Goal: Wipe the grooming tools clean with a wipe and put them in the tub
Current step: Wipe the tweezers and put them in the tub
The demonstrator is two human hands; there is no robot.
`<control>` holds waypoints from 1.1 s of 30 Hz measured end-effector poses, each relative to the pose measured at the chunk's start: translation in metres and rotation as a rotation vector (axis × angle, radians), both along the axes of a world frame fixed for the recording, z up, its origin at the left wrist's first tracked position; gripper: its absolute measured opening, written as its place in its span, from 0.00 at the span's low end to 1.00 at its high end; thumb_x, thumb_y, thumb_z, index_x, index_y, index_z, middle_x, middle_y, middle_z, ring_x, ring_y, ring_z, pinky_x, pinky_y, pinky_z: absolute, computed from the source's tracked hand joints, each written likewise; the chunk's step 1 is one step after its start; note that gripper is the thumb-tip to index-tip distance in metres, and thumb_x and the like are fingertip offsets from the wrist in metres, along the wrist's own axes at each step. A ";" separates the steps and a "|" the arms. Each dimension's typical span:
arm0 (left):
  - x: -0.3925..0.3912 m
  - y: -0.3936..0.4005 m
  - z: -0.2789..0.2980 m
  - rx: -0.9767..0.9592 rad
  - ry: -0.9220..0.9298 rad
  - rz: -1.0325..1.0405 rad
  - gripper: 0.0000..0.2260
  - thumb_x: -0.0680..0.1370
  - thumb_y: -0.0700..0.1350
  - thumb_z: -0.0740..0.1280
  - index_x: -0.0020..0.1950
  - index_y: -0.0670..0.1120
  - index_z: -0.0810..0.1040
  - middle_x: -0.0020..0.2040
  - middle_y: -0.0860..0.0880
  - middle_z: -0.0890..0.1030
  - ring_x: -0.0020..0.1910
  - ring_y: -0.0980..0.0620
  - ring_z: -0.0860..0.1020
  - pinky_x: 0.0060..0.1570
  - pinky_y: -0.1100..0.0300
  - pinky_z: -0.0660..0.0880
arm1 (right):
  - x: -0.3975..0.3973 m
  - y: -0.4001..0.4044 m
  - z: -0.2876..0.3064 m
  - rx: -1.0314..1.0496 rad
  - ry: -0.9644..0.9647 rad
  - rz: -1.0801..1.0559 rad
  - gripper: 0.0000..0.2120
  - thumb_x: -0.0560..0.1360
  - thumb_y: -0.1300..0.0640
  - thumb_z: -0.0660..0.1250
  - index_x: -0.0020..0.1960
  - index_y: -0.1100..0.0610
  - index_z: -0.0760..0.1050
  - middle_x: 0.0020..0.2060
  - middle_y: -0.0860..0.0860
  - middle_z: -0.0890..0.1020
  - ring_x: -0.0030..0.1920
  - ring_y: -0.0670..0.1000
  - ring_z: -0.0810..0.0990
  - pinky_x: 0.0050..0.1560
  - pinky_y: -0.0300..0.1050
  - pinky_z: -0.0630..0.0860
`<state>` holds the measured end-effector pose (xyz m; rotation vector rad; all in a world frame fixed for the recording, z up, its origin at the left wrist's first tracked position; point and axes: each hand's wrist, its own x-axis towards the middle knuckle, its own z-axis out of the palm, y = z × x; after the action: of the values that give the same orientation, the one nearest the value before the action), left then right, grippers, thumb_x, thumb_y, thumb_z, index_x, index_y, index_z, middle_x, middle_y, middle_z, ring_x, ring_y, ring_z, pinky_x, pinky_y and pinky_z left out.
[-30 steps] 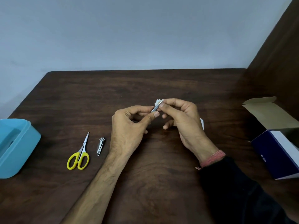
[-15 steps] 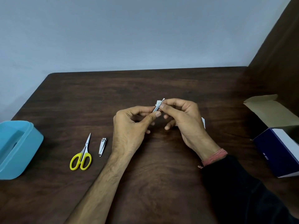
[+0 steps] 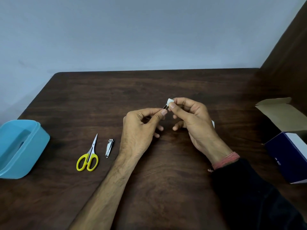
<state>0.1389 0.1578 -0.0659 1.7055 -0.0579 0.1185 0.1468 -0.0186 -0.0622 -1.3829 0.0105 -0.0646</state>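
Above the middle of the dark wooden table, my left hand pinches a small thin metal tool, perhaps tweezers, mostly hidden by my fingers. My right hand pinches a small white wipe around the tool's far end. Yellow-handled scissors lie at the left on the table, with a silver nail clipper just to their right. The blue tub stands at the left edge with its opening up.
An open cardboard box with a dark blue side and a raised flap sits at the right edge. A small white scrap peeks out behind my right hand. A dark wall panel rises at the right.
My right hand has slid the wipe outward along the tool toward its far tip. The view has shifted slightly left. The scissors, the clipper and the tub have not moved.
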 end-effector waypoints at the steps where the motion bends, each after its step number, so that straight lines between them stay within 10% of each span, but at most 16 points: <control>1: 0.000 0.000 0.000 0.004 -0.002 0.000 0.05 0.82 0.49 0.78 0.55 0.50 0.92 0.46 0.51 0.90 0.37 0.50 0.87 0.32 0.56 0.83 | 0.000 0.000 0.000 -0.017 -0.005 0.003 0.03 0.82 0.61 0.74 0.55 0.58 0.86 0.45 0.53 0.85 0.41 0.45 0.78 0.29 0.40 0.79; 12: -0.001 0.002 0.000 0.036 -0.013 0.004 0.06 0.82 0.50 0.78 0.55 0.50 0.91 0.45 0.51 0.90 0.35 0.52 0.86 0.31 0.54 0.84 | 0.002 0.000 -0.003 -0.120 -0.034 0.005 0.05 0.81 0.61 0.76 0.55 0.61 0.87 0.49 0.63 0.87 0.39 0.44 0.78 0.28 0.41 0.78; 33: 0.001 0.001 -0.004 0.044 0.004 0.002 0.07 0.80 0.50 0.80 0.56 0.49 0.91 0.47 0.50 0.90 0.36 0.52 0.85 0.32 0.52 0.85 | 0.001 0.000 -0.005 -0.042 -0.038 -0.074 0.02 0.82 0.61 0.74 0.54 0.60 0.86 0.40 0.46 0.85 0.36 0.40 0.80 0.25 0.40 0.75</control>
<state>0.1403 0.1593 -0.0694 1.7501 -0.0563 0.1161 0.1474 -0.0186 -0.0672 -1.4232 0.0289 -0.1535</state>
